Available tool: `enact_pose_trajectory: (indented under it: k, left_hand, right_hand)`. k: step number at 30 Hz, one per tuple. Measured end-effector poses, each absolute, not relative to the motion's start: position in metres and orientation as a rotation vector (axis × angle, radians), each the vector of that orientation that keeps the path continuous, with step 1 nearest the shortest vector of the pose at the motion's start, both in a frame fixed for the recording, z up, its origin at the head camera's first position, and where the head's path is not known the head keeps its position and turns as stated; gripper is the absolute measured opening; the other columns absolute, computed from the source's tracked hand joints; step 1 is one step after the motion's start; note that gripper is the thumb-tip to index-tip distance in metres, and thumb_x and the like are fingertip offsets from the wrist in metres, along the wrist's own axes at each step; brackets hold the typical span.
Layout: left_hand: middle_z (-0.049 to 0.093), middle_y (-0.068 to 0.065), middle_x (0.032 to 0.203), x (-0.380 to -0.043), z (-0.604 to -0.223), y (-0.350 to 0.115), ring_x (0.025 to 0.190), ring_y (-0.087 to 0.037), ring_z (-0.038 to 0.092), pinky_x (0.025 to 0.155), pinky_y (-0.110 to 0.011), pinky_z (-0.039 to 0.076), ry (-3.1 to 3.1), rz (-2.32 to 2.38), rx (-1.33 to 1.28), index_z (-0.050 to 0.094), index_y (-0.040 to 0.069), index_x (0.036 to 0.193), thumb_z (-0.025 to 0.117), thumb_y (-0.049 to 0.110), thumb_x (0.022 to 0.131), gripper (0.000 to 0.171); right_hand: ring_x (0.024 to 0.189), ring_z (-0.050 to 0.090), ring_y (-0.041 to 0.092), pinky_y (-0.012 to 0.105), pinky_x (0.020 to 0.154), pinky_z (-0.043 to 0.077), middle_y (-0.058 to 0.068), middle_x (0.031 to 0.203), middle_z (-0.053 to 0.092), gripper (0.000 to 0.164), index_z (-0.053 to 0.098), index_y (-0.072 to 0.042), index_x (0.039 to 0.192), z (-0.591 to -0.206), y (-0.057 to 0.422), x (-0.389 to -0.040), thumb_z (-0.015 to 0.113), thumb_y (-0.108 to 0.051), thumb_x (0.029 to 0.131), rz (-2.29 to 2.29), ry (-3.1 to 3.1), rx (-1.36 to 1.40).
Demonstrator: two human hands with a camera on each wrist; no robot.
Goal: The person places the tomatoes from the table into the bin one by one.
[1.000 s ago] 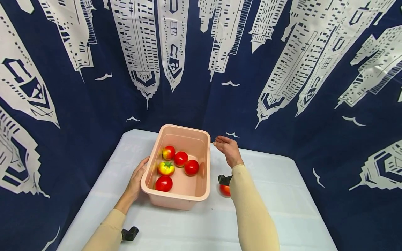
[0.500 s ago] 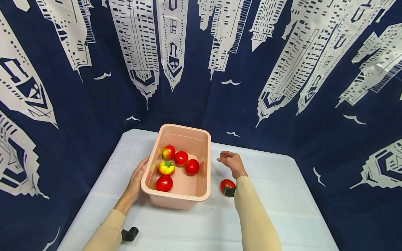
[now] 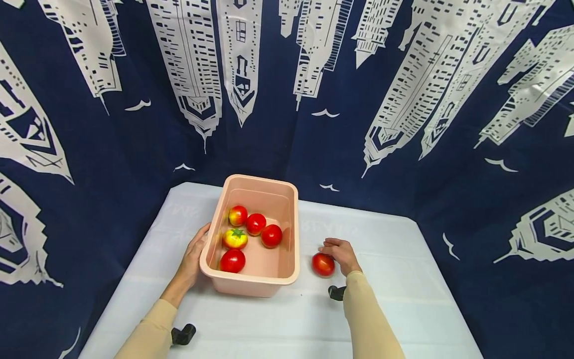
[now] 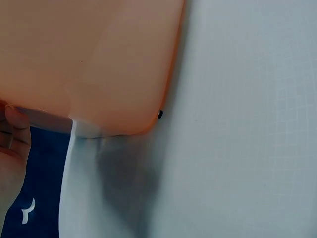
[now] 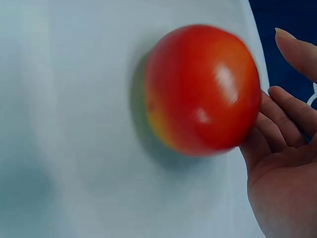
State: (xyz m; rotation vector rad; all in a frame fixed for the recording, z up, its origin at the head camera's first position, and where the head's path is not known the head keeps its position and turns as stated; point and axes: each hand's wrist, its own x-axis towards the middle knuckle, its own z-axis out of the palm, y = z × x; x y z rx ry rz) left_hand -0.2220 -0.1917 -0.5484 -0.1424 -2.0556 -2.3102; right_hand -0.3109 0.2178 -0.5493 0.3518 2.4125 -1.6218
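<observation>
A pink plastic bin (image 3: 251,289) stands on the table with several red, shiny tomatoes (image 3: 271,236) inside; one yellow-red tomato (image 3: 235,239) shows a green star-shaped top. My left hand (image 3: 192,257) rests against the bin's left outer wall, its fingertips partly hidden under the rim. In the left wrist view, bent fingers (image 4: 17,124) touch the bin's edge. Right of the bin, another tomato (image 3: 323,265) lies on the table. Right beside it is my right hand (image 3: 343,255), fingers behind the tomato and thumb apart in the right wrist view; whether they touch it is unclear.
The white-covered table (image 3: 403,299) ends at a dark blue curtain (image 3: 269,149) printed with white buildings and birds. Black wrist devices (image 3: 183,334) stick out from both sleeves.
My right hand has come down and toward me from beside the bin's far right corner to the loose tomato. My left hand and the bin stay in place.
</observation>
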Motion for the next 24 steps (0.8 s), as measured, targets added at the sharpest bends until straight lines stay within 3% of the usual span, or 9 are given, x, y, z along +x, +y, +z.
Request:
enact_pose_trajectory:
  k: [10, 17, 24]
  left_hand:
    - [0.029, -0.013, 0.157, -0.223, -0.548, -0.192, 0.133, -0.019, 0.034, 0.099, -0.010, 0.033, -2.059, -2.300, -0.158, 0.030, 0.012, 0.152, 0.026, 0.030, 0.104, 0.051]
    - [0.026, -0.010, 0.159, -0.221, -0.547, -0.193, 0.133, -0.014, 0.032, 0.100, -0.009, 0.031, -2.066, -2.297, -0.154, 0.029, 0.014, 0.152, 0.026, 0.032, 0.104, 0.052]
    - [0.026, -0.009, 0.159, -0.221, -0.547, -0.191, 0.131, -0.010, 0.033, 0.099, -0.007, 0.030, -2.066, -2.304, -0.154, 0.029, 0.013, 0.152, 0.027, 0.033, 0.104, 0.052]
  right_hand:
    - [0.117, 0.059, 0.028, 0.044, 0.105, 0.044, 0.017, 0.128, 0.064, 0.057, 0.056, 0.001, 0.133, -0.570, 0.237, -0.297, 0.073, -0.023, 0.084, -1.638, 2.362, 0.389]
    - [0.115, 0.060, 0.025, 0.042, 0.102, 0.047, 0.015, 0.130, 0.063, 0.061, 0.062, -0.002, 0.128, -0.576, 0.249, -0.290, 0.081, -0.027, 0.075, -1.599, 2.346, 0.330]
    - [0.118, 0.057, 0.027, 0.046, 0.106, 0.043, 0.016, 0.131, 0.062, 0.059, 0.065, -0.006, 0.126, -0.584, 0.256, -0.283, 0.081, -0.030, 0.075, -1.595, 2.363, 0.293]
